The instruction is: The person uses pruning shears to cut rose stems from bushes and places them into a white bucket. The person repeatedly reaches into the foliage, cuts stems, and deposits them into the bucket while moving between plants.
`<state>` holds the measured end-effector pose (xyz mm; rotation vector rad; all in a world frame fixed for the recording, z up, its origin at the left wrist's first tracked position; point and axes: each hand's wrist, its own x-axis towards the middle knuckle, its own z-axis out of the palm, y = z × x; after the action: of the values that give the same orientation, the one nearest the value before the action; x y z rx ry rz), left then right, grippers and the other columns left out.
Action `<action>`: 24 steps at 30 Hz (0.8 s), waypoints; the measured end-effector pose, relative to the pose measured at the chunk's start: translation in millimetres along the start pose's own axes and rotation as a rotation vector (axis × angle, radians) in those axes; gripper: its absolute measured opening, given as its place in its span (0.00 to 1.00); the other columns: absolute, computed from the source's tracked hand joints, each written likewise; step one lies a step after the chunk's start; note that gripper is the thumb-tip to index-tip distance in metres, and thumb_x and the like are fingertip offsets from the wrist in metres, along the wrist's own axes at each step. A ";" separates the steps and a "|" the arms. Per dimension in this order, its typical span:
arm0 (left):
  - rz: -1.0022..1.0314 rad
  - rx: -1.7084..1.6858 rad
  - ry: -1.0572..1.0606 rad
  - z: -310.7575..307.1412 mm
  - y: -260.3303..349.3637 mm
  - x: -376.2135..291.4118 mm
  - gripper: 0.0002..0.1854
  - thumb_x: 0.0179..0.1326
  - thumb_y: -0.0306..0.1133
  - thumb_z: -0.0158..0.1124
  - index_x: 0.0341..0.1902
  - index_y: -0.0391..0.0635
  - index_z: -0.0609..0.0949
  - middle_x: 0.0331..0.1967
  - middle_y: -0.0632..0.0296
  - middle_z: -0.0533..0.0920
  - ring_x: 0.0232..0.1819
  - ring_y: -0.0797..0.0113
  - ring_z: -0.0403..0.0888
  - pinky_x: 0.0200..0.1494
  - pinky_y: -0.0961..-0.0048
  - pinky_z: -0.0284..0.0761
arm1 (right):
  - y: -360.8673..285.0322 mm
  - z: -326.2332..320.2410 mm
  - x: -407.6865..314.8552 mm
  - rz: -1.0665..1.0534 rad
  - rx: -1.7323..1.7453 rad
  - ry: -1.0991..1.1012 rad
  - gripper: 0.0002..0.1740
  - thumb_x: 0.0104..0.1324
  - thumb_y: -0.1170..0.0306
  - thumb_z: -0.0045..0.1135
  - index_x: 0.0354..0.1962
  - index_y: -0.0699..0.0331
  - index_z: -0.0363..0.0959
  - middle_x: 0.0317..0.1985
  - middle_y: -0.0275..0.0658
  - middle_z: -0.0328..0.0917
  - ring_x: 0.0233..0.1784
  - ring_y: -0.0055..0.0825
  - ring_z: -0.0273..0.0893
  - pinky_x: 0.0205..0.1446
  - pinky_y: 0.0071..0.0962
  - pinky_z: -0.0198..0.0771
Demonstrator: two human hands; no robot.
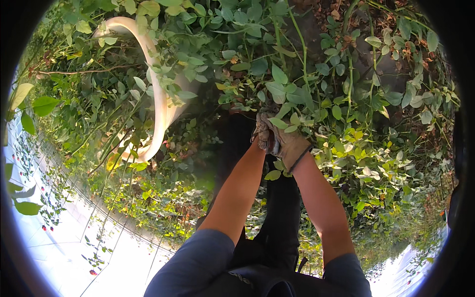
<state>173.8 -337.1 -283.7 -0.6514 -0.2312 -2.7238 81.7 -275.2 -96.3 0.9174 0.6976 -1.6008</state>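
Note:
My left hand [262,130], in a worn, soiled work glove, is close against my right hand near the middle of the view. A tan work glove with a dark cuff covers my right hand [291,143]. Leaves and shadow hide the fingers of both hands, and what they touch or hold cannot be made out. Green leafy stems [284,89], apparently of rose bushes, hang over and around the gloves. Left of the hands, a large pale bucket or tub [159,89] lies tilted among the foliage, its rim partly covered by leaves.
Thorny green stems [350,80] rise at the upper right, with dry brown leaves [336,15] behind them. Dense foliage surrounds my dark-clothed legs [284,211]. Long stems with red flowers or buds [92,272] stand over pale paving [122,256] at the lower left.

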 end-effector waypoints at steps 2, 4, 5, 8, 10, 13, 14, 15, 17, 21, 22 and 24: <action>0.104 0.018 -0.076 24.4 6.7 2.1 0.25 0.77 0.39 0.56 0.72 0.45 0.68 0.70 0.49 0.70 0.66 0.56 0.74 0.65 0.59 0.75 | 0.1 13.9 -9.8 0.261 -0.006 -0.092 0.20 0.73 0.56 0.61 0.50 0.65 0.77 0.37 0.39 0.84 0.37 0.33 0.85 0.40 0.42 0.85; -0.034 0.409 0.714 70.5 14.3 -17.5 0.23 0.77 0.38 0.57 0.71 0.45 0.70 0.67 0.50 0.73 0.63 0.56 0.76 0.63 0.61 0.77 | 1.8 27.2 -10.6 0.343 0.071 -0.322 0.21 0.72 0.56 0.63 0.50 0.65 0.77 0.35 0.39 0.85 0.34 0.35 0.85 0.42 0.44 0.85; -0.137 0.540 1.065 86.9 17.9 -27.1 0.23 0.77 0.38 0.57 0.70 0.44 0.71 0.66 0.50 0.74 0.62 0.56 0.77 0.62 0.61 0.77 | 3.1 32.9 -6.3 0.383 0.099 -0.400 0.22 0.71 0.56 0.64 0.51 0.66 0.76 0.35 0.39 0.85 0.33 0.36 0.85 0.43 0.46 0.85; -0.496 0.807 1.526 113.8 30.0 -48.7 0.21 0.76 0.37 0.59 0.68 0.44 0.74 0.62 0.50 0.78 0.59 0.57 0.81 0.59 0.64 0.80 | 8.2 41.4 20.6 0.292 0.124 -0.407 0.20 0.74 0.57 0.60 0.49 0.67 0.76 0.36 0.43 0.84 0.37 0.38 0.85 0.45 0.47 0.85; -0.718 0.896 1.706 138.4 39.2 -60.4 0.20 0.76 0.37 0.60 0.67 0.44 0.76 0.59 0.50 0.81 0.56 0.57 0.83 0.58 0.65 0.81 | 11.7 39.0 50.4 0.302 0.223 -0.382 0.22 0.74 0.51 0.59 0.46 0.63 0.77 0.33 0.47 0.83 0.35 0.51 0.84 0.37 0.53 0.84; -0.755 0.894 2.022 153.3 57.7 -70.4 0.19 0.75 0.36 0.61 0.65 0.44 0.79 0.55 0.51 0.85 0.53 0.58 0.87 0.55 0.68 0.83 | 25.3 17.9 76.5 0.166 0.243 -0.387 0.18 0.76 0.59 0.57 0.50 0.67 0.76 0.38 0.46 0.84 0.41 0.43 0.86 0.45 0.53 0.86; -0.462 0.839 2.047 148.1 60.5 -71.5 0.15 0.72 0.32 0.66 0.58 0.40 0.83 0.48 0.56 0.87 0.47 0.63 0.88 0.50 0.67 0.84 | 26.7 8.2 80.7 0.156 0.160 -0.290 0.19 0.77 0.59 0.55 0.51 0.67 0.76 0.40 0.47 0.84 0.41 0.45 0.85 0.45 0.56 0.86; -0.462 1.070 1.823 136.7 67.4 -71.8 0.17 0.71 0.36 0.66 0.59 0.42 0.83 0.50 0.56 0.87 0.48 0.64 0.88 0.49 0.66 0.84 | 30.0 1.5 85.7 0.154 0.197 -0.358 0.19 0.77 0.58 0.54 0.52 0.67 0.75 0.40 0.48 0.84 0.41 0.45 0.85 0.45 0.56 0.86; -0.589 1.583 1.427 99.4 78.0 -69.5 0.19 0.71 0.41 0.65 0.61 0.45 0.82 0.54 0.57 0.87 0.49 0.64 0.87 0.48 0.64 0.84 | 34.0 -8.0 88.6 0.142 0.256 -0.514 0.20 0.78 0.57 0.53 0.52 0.67 0.75 0.40 0.48 0.84 0.42 0.45 0.85 0.45 0.56 0.86; -0.909 2.333 0.802 4.7 101.4 -42.6 0.19 0.73 0.41 0.61 0.62 0.45 0.81 0.55 0.58 0.87 0.50 0.65 0.87 0.49 0.65 0.83 | 27.2 -7.1 71.5 0.109 0.216 -0.430 0.21 0.78 0.58 0.53 0.55 0.67 0.75 0.44 0.47 0.84 0.45 0.45 0.85 0.48 0.55 0.86; -0.894 2.250 0.893 -15.4 105.2 -32.7 0.19 0.73 0.41 0.61 0.62 0.45 0.81 0.55 0.58 0.87 0.50 0.65 0.87 0.49 0.65 0.83 | 26.5 -4.2 61.9 0.042 0.120 -0.421 0.21 0.76 0.61 0.56 0.58 0.68 0.73 0.46 0.47 0.83 0.47 0.45 0.84 0.49 0.54 0.85; -0.883 2.244 0.992 -44.5 107.2 -15.2 0.19 0.74 0.41 0.61 0.62 0.45 0.81 0.55 0.58 0.87 0.49 0.65 0.87 0.49 0.65 0.83 | 20.5 -2.2 37.7 0.083 0.186 -0.396 0.22 0.75 0.63 0.58 0.59 0.69 0.72 0.46 0.47 0.83 0.48 0.45 0.84 0.49 0.53 0.85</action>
<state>206.1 -443.1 -321.5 1.4728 -2.6893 -1.0459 98.8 -297.4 -128.9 0.7185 0.2348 -1.7259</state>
